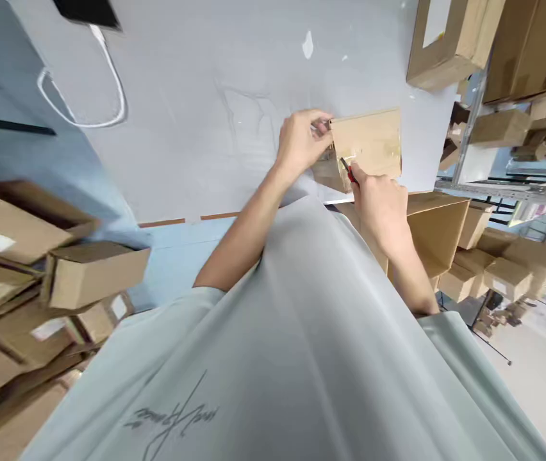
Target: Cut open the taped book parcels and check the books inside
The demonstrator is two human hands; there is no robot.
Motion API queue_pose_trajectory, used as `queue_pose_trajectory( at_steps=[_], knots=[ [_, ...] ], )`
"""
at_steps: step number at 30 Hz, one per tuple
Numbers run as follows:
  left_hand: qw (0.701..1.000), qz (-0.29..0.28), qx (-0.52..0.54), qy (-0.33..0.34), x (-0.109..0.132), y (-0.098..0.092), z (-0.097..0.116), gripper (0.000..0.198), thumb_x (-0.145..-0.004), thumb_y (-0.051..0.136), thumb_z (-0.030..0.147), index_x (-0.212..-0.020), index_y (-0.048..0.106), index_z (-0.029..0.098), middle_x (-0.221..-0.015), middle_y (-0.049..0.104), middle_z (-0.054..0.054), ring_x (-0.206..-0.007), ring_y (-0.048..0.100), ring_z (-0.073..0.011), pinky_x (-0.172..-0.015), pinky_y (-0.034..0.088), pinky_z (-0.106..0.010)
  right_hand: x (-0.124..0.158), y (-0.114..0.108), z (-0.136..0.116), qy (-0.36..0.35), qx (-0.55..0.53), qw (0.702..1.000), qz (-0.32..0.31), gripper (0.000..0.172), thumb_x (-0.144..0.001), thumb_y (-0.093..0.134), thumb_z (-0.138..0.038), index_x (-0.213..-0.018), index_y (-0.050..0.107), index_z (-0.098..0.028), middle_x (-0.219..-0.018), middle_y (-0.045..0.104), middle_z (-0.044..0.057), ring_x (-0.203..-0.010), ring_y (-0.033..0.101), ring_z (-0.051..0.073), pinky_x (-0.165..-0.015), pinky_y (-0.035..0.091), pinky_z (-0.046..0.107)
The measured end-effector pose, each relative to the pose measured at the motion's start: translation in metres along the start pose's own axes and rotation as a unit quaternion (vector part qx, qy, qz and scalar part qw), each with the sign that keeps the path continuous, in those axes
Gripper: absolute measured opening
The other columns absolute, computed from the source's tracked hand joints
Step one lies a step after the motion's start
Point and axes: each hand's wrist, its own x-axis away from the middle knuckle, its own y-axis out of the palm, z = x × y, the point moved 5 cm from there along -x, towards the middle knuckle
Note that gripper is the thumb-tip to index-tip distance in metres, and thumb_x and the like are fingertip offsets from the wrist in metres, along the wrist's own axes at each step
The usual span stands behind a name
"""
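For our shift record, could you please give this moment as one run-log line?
left hand: at left end of box | right hand: holding cutter at same end | box: on table, by near edge

Small tan carton (372,137): lies before me on the table (181,147), glossy tape on its upper face. Slim red-and-black tool (349,171): I hold it slanted, dark tip at the carton's left edge; contact unclear.
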Motion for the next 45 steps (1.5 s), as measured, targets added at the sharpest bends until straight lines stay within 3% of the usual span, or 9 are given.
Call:
queue_pose_trajectory(
  at_steps=[5, 13, 17, 21, 29, 33, 40, 45],
  knots=[
    [1.0, 0.002, 0.007, -0.005, 0.0, 0.0, -0.004, 0.029, -0.093, 0.08, 0.042, -0.12, 0.084, 0.031, -0.106, 0.087, -0.003, -0.102, 0.082, -0.0268, -0.089, 0.064, -0.035, -0.005, -0.003, 0.004, -0.021, -0.008, 1.0, -0.006, 0.06, -0.121, 0.039, -0.036, -0.18, 0.04, -0.028, -0.126, 0.082, 0.023, -0.113, 0.076, 0.036, -0.096, 0.054, 0.043],
    [1.0, 0.023, -0.005, -0.006, 0.004, 0.002, -0.006, 0.031, -0.093, 0.084, 0.045, -0.12, 0.084, 0.031, -0.107, 0.088, -0.002, -0.094, 0.082, -0.0244, -0.089, 0.064, -0.036, -0.013, -0.006, 0.015, -0.052, -0.019, 0.998, 0.001, 0.055, -0.123, 0.037, -0.039, -0.176, 0.05, -0.029, -0.123, 0.084, 0.021, -0.111, 0.077, 0.035, -0.093, 0.052, 0.041],
    [1.0, 0.018, 0.004, -0.001, 0.0, 0.003, -0.015, 0.035, -0.089, 0.088, 0.053, -0.118, 0.085, 0.034, -0.109, 0.088, -0.002, -0.095, 0.081, -0.0264, -0.087, 0.066, -0.04, -0.026, -0.004, 0.018, -0.087, -0.037, 0.995, -0.003, 0.054, -0.122, 0.037, -0.035, -0.172, 0.056, -0.03, -0.123, 0.084, 0.019, -0.11, 0.076, 0.035, -0.094, 0.051, 0.042],
    [1.0, 0.014, 0.001, 0.006, -0.005, 0.004, -0.022, 0.033, -0.091, 0.085, 0.056, -0.12, 0.085, 0.039, -0.114, 0.087, -0.001, -0.099, 0.081, -0.0286, -0.09, 0.066, -0.046, -0.041, 0.0, 0.015, -0.121, -0.06, 0.991, -0.002, 0.056, -0.12, 0.04, -0.033, -0.175, 0.052, -0.023, -0.124, 0.084, 0.02, -0.114, 0.075, 0.037, -0.098, 0.052, 0.045],
    [0.998, 0.062, -0.008, -0.005, 0.006, 0.01, -0.019, 0.043, -0.095, 0.077, 0.065, -0.131, 0.083, 0.042, -0.114, 0.087, -0.002, -0.11, 0.082, -0.0322, -0.091, 0.066, -0.047, -0.04, 0.015, 0.014, -0.106, -0.077, 0.991, -0.039, 0.06, -0.121, 0.039, -0.024, -0.181, 0.042, -0.02, -0.13, 0.082, 0.023, -0.118, 0.079, 0.038, -0.097, 0.058, 0.047],
    [0.998, 0.053, -0.006, -0.017, 0.009, 0.01, -0.019, 0.043, -0.095, 0.076, 0.066, -0.133, 0.081, 0.046, -0.114, 0.087, 0.0, -0.108, 0.082, -0.033, -0.093, 0.067, -0.05, -0.045, 0.023, 0.013, -0.13, -0.089, 0.987, -0.04, 0.061, -0.121, 0.037, -0.02, -0.182, 0.039, -0.016, -0.129, 0.081, 0.024, -0.117, 0.08, 0.038, -0.096, 0.061, 0.045],
    [0.994, 0.094, -0.027, -0.04, 0.02, 0.009, -0.022, 0.038, -0.09, 0.081, 0.066, -0.122, 0.083, 0.047, -0.112, 0.086, -0.001, -0.101, 0.081, -0.032, -0.088, 0.068, -0.05, -0.036, 0.038, 0.031, -0.188, -0.125, 0.971, -0.085, 0.069, -0.119, 0.046, -0.033, -0.181, 0.032, -0.006, -0.122, 0.081, 0.026, -0.111, 0.079, 0.041, -0.099, 0.06, 0.051],
    [0.994, 0.09, -0.04, -0.054, 0.024, 0.011, -0.023, 0.041, -0.093, 0.077, 0.069, -0.128, 0.082, 0.049, -0.117, 0.085, -0.001, -0.108, 0.082, -0.0346, -0.091, 0.067, -0.052, -0.033, 0.049, 0.026, -0.212, -0.139, 0.961, -0.108, 0.063, -0.119, 0.034, -0.023, -0.182, 0.033, -0.015, -0.127, 0.082, 0.022, -0.11, 0.08, 0.035, -0.095, 0.062, 0.043]
  ],
)
